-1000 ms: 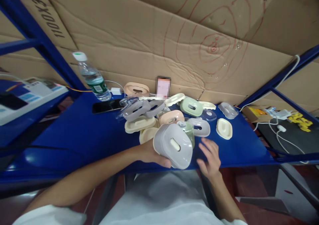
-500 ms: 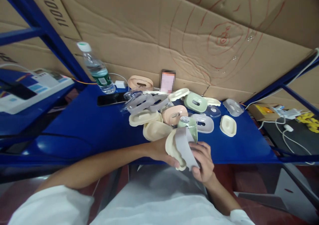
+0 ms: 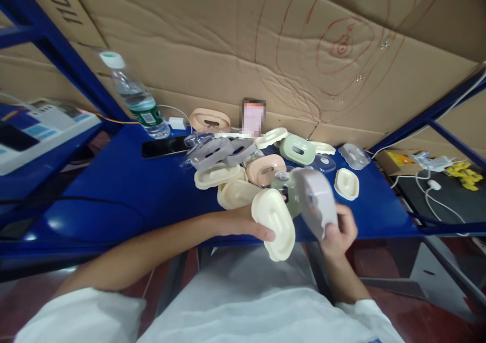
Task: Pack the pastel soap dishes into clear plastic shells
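Note:
My left hand [image 3: 261,227] is closed on a cream oval plastic tray [image 3: 274,224], thumb across its face and the other fingers hidden behind it. A grey oval plastic cover [image 3: 314,198], slightly blurred, is gripped at its lower right edge by my right hand [image 3: 339,231]. The two pieces are apart. Just behind them stands a light green plastic part [image 3: 290,196] with a round sticker, partly covered by the grey piece. Close by lie a peach cover [image 3: 266,169] with a slot and a cream shell [image 3: 237,193].
More plastic parts are heaped behind, including a green slotted cover [image 3: 298,149] and a small cream tray [image 3: 347,184] to the right. A water bottle [image 3: 140,105], a black phone [image 3: 165,147] and a white charger [image 3: 177,123] stand or lie at left. Cardboard [image 3: 212,44] walls the back.
The grey cover has come away from the cream tray and moved right with my right hand. My left hand has turned the tray so its face shows. The view has shifted slightly.

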{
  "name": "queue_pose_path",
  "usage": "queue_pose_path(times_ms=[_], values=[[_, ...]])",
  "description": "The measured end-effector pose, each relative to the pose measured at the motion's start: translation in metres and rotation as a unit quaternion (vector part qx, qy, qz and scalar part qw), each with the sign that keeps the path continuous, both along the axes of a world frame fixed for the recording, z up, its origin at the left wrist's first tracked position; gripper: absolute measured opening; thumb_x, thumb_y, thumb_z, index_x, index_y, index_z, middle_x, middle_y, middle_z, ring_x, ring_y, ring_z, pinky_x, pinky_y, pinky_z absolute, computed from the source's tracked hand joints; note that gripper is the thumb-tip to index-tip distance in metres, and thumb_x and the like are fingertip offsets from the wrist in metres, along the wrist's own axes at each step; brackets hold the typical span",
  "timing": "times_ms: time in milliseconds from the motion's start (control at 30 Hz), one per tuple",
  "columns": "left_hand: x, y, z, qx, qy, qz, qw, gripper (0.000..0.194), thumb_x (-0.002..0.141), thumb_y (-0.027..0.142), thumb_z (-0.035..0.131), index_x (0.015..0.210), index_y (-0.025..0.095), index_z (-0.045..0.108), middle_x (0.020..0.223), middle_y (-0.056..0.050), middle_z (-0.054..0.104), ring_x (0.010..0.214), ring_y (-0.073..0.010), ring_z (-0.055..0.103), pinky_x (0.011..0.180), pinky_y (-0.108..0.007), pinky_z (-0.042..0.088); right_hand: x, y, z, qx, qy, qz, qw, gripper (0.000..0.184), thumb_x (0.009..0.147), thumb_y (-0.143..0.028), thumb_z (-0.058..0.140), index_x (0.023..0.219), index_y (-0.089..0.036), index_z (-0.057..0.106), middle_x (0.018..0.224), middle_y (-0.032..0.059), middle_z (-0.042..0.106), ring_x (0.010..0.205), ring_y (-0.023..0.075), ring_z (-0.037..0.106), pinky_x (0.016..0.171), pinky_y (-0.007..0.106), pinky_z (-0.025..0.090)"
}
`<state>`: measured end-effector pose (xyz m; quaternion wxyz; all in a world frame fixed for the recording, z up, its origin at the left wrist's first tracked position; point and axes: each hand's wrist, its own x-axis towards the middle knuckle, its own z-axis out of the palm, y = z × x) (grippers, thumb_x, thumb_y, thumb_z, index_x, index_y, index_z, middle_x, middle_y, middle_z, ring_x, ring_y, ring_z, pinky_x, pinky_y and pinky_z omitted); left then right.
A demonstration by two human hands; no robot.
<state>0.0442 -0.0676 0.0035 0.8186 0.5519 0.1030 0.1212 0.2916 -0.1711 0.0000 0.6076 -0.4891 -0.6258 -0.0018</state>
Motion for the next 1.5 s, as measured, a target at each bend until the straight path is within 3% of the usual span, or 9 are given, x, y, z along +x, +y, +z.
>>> queue_pose_path(times_ms=[100,233,433,700,833,1000,1167,1300,1500], values=[[0.0,-0.003,-0.001,-0.01,0.001,-0.031,0.999,0.114,0.065,0.062,0.1,0.159,0.027,0.045,0.15,-0.016,0.066,0.139,-0.0362,0.063,0.113,-0.054,0.054,0.019,0.031,0.026,0.049,-0.094,-0.049,0.993,0.033,0.104,-0.056,0.058,0.122,-0.03,0.069,0.106,0.0104,0.077,0.104,0.0375,0.073,0.098,0.057,0.054],[0.004,-0.005,-0.009,0.032,0.012,-0.094,0.995,0.119,0.065,0.061,0.101,0.161,0.028,0.04,0.15,-0.016,0.065,0.136,-0.0348,0.065,0.112,-0.053,0.056,0.023,0.094,0.058,-0.061,-0.306,0.026,0.95,0.028,0.107,-0.052,0.061,0.123,-0.03,0.069,0.12,0.0098,0.079,0.116,0.0344,0.072,0.111,0.055,0.044],[0.003,-0.004,-0.013,0.077,0.017,-0.095,0.992,0.112,0.064,0.059,0.102,0.155,0.025,0.047,0.14,-0.012,0.069,0.13,-0.0328,0.067,0.106,-0.047,0.059,0.007,0.145,0.059,-0.134,-0.432,0.098,0.886,0.031,0.114,-0.045,0.051,0.126,-0.022,0.069,0.127,0.0116,0.079,0.12,0.0298,0.069,0.114,0.051,0.035],[0.003,-0.004,-0.019,0.084,0.015,-0.09,0.992,0.1,0.067,0.056,0.101,0.148,0.023,0.052,0.131,-0.011,0.072,0.125,-0.032,0.069,0.099,-0.042,0.061,0.016,0.145,0.033,-0.105,-0.437,0.029,0.893,0.029,0.113,-0.036,0.053,0.128,-0.024,0.076,0.138,0.0121,0.074,0.132,0.0307,0.065,0.113,0.05,0.036],[0.005,-0.003,-0.02,0.077,0.009,-0.074,0.994,0.106,0.063,0.049,0.104,0.151,0.024,0.05,0.132,-0.01,0.072,0.125,-0.0311,0.069,0.1,-0.042,0.061,0.022,0.141,0.048,-0.11,-0.427,0.021,0.897,0.031,0.112,-0.037,0.055,0.134,-0.026,0.074,0.151,0.0137,0.066,0.139,0.0345,0.061,0.118,0.057,0.037],[0.001,-0.001,-0.018,0.053,-0.018,-0.003,0.998,0.093,0.064,0.054,0.103,0.141,0.022,0.062,0.135,-0.012,0.074,0.124,-0.0312,0.071,0.105,-0.045,0.059,0.042,0.055,0.092,-0.1,-0.274,0.014,0.956,0.043,0.108,-0.039,0.062,0.151,-0.035,0.063,0.157,0.009,0.061,0.146,0.0344,0.057,0.119,0.055,0.045],[0.001,0.006,-0.021,0.045,-0.042,0.064,0.996,0.089,0.071,0.05,0.101,0.146,0.021,0.064,0.146,-0.015,0.071,0.14,-0.036,0.064,0.124,-0.054,0.046,0.011,-0.02,0.059,-0.04,-0.336,0.141,0.93,0.058,0.108,-0.061,0.057,0.155,-0.027,0.059,0.141,0.0125,0.071,0.13,0.0325,0.067,0.114,0.054,0.049],[0.006,0.006,-0.016,0.07,-0.094,0.051,0.992,0.086,0.076,0.044,0.098,0.151,0.023,0.062,0.157,-0.015,0.063,0.149,-0.0356,0.057,0.13,-0.056,0.038,-0.014,-0.01,0.035,-0.057,-0.385,0.153,0.908,0.045,0.108,-0.045,0.065,0.146,-0.02,0.062,0.138,0.0128,0.075,0.131,0.0291,0.067,0.117,0.052,0.043],[0.008,0.0,-0.005,0.002,-0.107,0.051,0.993,0.11,0.071,0.039,0.103,0.165,0.033,0.046,0.166,-0.017,0.052,0.151,-0.0403,0.053,0.122,-0.061,0.047,0.017,0.024,0.055,-0.065,-0.382,0.186,0.903,0.033,0.106,-0.011,0.063,0.137,-0.021,0.066,0.128,0.0084,0.079,0.125,0.0223,0.07,0.11,0.043,0.05]])
